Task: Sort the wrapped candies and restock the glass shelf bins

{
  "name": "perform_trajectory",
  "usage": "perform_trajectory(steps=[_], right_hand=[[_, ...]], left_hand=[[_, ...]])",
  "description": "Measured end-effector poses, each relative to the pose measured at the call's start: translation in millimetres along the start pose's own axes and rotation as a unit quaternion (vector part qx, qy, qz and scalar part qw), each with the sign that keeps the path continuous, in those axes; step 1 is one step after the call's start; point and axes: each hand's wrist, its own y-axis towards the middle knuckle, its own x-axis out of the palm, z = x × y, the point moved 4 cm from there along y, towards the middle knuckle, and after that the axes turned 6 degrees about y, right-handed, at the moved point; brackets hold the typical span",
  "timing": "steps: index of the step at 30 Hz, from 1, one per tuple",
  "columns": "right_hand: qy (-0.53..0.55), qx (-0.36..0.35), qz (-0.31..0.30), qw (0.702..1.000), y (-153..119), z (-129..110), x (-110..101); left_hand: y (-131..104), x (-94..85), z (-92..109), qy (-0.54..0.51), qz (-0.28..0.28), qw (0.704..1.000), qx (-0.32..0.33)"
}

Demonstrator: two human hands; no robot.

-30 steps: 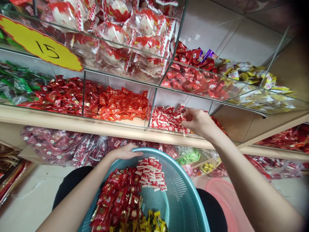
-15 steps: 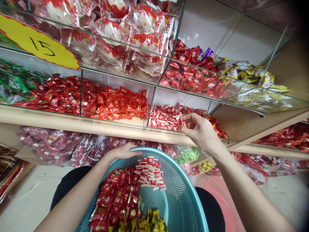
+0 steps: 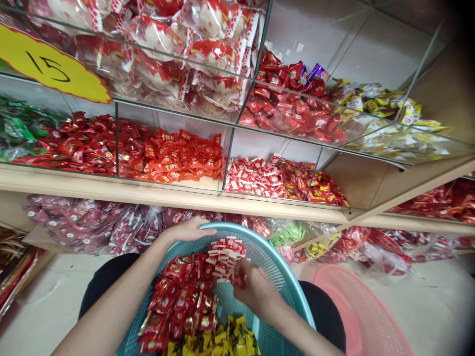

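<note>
My left hand [image 3: 191, 230] grips the far rim of a teal mesh plastic basket [image 3: 293, 277], which sits between my knees. Down inside it, my right hand [image 3: 256, 289] is curled in a pinch at the small red-and-white wrapped candies [image 3: 226, 252]; a wrapper of that kind shows at its slightly blurred fingertips. Rows of dark red and gold wrapped candies [image 3: 181, 301] fill the basket's left part. Yellow wrapped candies [image 3: 218, 341] lie at the near side. More red-and-white candies [image 3: 254, 177] are heaped in a glass-fronted shelf compartment ahead.
Glass dividers split the wooden shelf [image 3: 166, 190] into compartments of red, green and yellow candies. A yellow price card [image 3: 52, 64] reads 15. Bagged sweets [image 3: 74, 222] lie below the shelf. A pink plastic basket [image 3: 359, 311] stands on the floor at right.
My right hand has moved from the shelf's red-and-white candies down into the basket. My left hand stays on the rim. The view has shifted slightly.
</note>
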Motion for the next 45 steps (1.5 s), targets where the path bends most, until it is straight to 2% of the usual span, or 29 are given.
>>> perform_trajectory(steps=[2, 5, 9, 13, 16, 23, 31, 33, 35, 38, 40, 41, 42, 43, 44, 45], right_hand=[[-0.063, 0.043, -0.04, 0.996, -3.6, -3.1, 20.8], [-0.112, 0.06, -0.074, 0.989, -3.0, -11.0, 41.3], [-0.142, 0.064, -0.07, 0.985, 2.3, -12.4, 61.9], [-0.126, 0.065, -0.058, 0.988, 2.7, -6.9, 76.5], [-0.103, 0.074, -0.058, 0.99, -1.7, -1.1, 77.7], [-0.037, 0.055, -0.028, 0.997, -17.4, 10.4, 57.9], [-0.063, 0.054, -0.029, 0.996, -13.9, 3.4, 69.3], [-0.057, 0.041, -0.011, 0.997, -18.1, -2.1, 55.4], [-0.013, 0.015, 0.036, 0.999, -22.6, -5.8, 24.7], [0.082, -0.013, 0.175, 0.981, -22.1, 0.5, -44.3], [0.122, -0.012, 0.286, 0.95, -14.3, 14.8, -88.0], [0.137, -0.002, 0.315, 0.939, -7.0, 24.6, -102.6], [0.151, 0.016, 0.316, 0.937, 3.0, 35.8, -110.5], [0.161, 0.048, 0.27, 0.948, 15.9, 48.0, -109.8], [0.17, 0.092, 0.175, 0.966, 29.9, 61.0, -99.7], [0.173, 0.14, 0.046, 0.974, 41.9, 73.7, -81.9]], left_hand=[[0.1, 0.2, -0.7, 0.003, 0.002, 1.0, 0.001], [-0.3, -0.1, -1.3, 0.009, 0.003, 1.0, 0.005], [-1.5, -1.3, -1.6, 0.019, 0.005, 1.0, 0.008], [-1.2, -1.7, -3.3, 0.033, 0.009, 0.999, 0.012], [-0.9, -1.6, -3.4, 0.034, 0.011, 0.999, 0.017], [-3.8, -3.7, 3.7, 0.036, 0.013, 0.999, 0.006], [-9.5, -4.1, -1.4, -0.019, -0.013, 1.0, 0.011], [-15.3, -6.5, -6.6, -0.028, -0.02, 0.999, -0.005], [-23.4, -10.4, -11.0, -0.034, -0.026, 0.999, -0.021], [-39.4, -20.0, -14.6, -0.018, -0.017, 0.999, -0.043], [-52.7, -25.7, -16.7, -0.016, -0.02, 0.998, -0.064], [-60.2, -28.3, -18.6, -0.028, -0.017, 0.996, -0.082], [-68.4, -30.5, -21.9, -0.04, -0.011, 0.993, -0.11], [-77.3, -32.6, -25.9, -0.047, 0.001, 0.989, -0.141], [-87.0, -34.4, -30.7, -0.05, 0.015, 0.983, -0.175], [-97.2, -35.3, -35.8, -0.048, 0.022, 0.976, -0.21]])
